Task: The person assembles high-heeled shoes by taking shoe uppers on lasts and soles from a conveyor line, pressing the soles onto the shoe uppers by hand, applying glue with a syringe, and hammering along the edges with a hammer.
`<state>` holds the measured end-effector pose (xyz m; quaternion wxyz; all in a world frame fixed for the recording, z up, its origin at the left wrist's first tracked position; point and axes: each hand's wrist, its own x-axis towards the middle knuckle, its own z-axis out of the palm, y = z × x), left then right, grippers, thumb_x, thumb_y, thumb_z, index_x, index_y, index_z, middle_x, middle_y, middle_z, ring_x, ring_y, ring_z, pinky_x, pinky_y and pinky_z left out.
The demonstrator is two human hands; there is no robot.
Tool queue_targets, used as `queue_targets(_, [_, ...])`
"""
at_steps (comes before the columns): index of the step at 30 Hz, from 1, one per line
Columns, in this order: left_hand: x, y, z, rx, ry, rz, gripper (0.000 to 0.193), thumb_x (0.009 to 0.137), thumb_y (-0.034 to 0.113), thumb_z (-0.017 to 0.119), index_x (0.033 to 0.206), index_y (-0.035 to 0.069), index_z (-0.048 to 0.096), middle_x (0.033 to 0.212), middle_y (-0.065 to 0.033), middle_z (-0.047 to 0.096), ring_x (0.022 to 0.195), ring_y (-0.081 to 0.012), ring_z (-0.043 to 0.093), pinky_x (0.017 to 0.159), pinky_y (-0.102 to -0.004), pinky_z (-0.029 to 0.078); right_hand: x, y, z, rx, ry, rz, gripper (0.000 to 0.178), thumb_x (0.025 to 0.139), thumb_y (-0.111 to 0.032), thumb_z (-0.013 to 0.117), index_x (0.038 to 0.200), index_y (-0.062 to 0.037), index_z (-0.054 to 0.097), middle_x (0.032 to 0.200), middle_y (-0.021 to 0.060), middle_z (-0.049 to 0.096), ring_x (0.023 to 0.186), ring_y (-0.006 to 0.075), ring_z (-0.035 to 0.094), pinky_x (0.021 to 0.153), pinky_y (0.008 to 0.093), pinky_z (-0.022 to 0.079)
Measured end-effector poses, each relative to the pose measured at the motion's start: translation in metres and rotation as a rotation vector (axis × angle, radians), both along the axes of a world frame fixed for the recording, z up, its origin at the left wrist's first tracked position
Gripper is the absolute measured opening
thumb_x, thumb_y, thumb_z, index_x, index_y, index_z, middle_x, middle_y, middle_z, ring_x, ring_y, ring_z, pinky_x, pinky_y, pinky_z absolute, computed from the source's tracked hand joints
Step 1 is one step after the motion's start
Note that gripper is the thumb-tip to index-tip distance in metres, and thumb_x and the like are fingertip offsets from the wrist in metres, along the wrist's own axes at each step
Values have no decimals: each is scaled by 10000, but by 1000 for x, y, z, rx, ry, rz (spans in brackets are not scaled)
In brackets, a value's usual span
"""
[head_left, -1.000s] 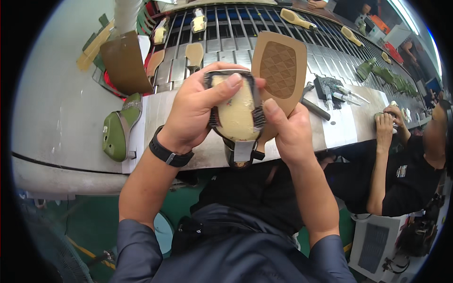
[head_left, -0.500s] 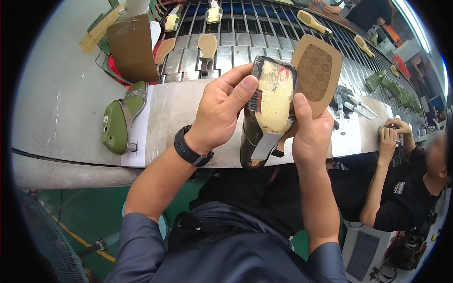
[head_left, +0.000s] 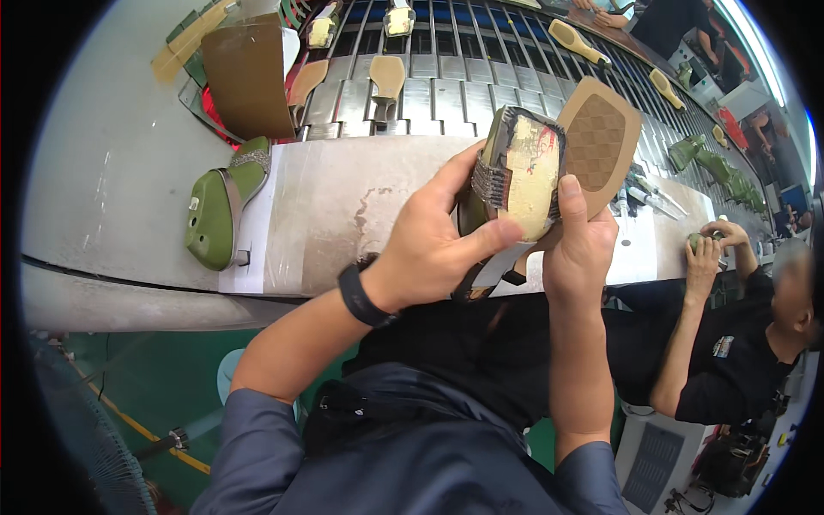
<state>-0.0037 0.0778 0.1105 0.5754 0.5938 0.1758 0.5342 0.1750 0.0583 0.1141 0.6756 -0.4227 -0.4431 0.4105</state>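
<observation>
Over the bench I hold an unfinished shoe (head_left: 530, 180), its pale yellow underside turned up and the upper's dark, frayed edges folded around it. My left hand (head_left: 442, 240) wraps its left side, the thumb lying across the lower part of the underside. My right hand (head_left: 579, 245) grips a tan shoe sole (head_left: 598, 142) with a checked pattern, which stands right beside the shoe; the right thumb presses at the shoe's right edge. A heel piece shows below, partly hidden by the hands. At the left, a green shoe last (head_left: 215, 219) with a glittery strap lies on the bench.
Behind the bench (head_left: 335, 189) runs a metal roller conveyor (head_left: 446, 103) carrying soles and shoes. A brown board (head_left: 249, 81) stands at the back left. Tubes and brushes (head_left: 648, 193) lie to the right. Farther right, a co-worker's hands (head_left: 708, 253) handle a small green thing.
My left thumb has slid from the shoe's upper end down to the lower part of its underside. The shoe and sole have shifted a little right and tilted.
</observation>
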Motion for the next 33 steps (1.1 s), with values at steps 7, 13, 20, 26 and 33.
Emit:
queue_targets(7, [1, 0, 0, 145, 180, 185, 687, 997, 190, 726, 1529, -111, 411, 1313, -246, 682, 1194, -268, 684, 1038, -362, 520, -1, -17, -8, -68, 19, 25, 395, 1139, -244, 533, 1394, 57, 569, 1327, 138, 677, 1173, 197, 678, 1030, 352, 540])
queue_targets(13, [-61, 18, 34, 310, 826, -40, 636, 996, 174, 655, 1539, -75, 435, 1321, -247, 669, 1231, -353, 654, 1092, -406, 483, 7, -4, -44, -300, -196, 14, 428, 1090, -237, 633, 1382, 71, 581, 1173, 135, 709, 1018, 148, 676, 897, 291, 546])
queue_targets(20, [-91, 11, -15, 562, 1121, -2, 633, 888, 250, 797, 1411, -16, 561, 1152, -208, 704, 1070, -403, 660, 939, -466, 512, 18, 8, -31, 141, -1043, -165, 441, 880, -50, 783, 1302, 15, 677, 1286, 211, 707, 1182, 400, 678, 1028, 446, 532])
queue_targets(26, [-85, 10, -21, 514, 1123, 72, 588, 833, 253, 855, 1309, 12, 607, 1111, -179, 716, 1021, -395, 674, 905, -478, 517, -18, 23, -12, 401, -1044, 387, 369, 778, -9, 827, 1139, -48, 766, 1186, 124, 739, 995, 305, 698, 848, 388, 581])
queue_targets(33, [-86, 11, -19, 497, 1113, 59, 604, 812, 222, 861, 1323, 16, 615, 1114, -176, 727, 1036, -389, 689, 900, -468, 527, -19, 34, -31, 647, -1067, 398, 295, 716, -27, 842, 1001, -58, 772, 1046, 53, 754, 825, 249, 690, 692, 352, 578])
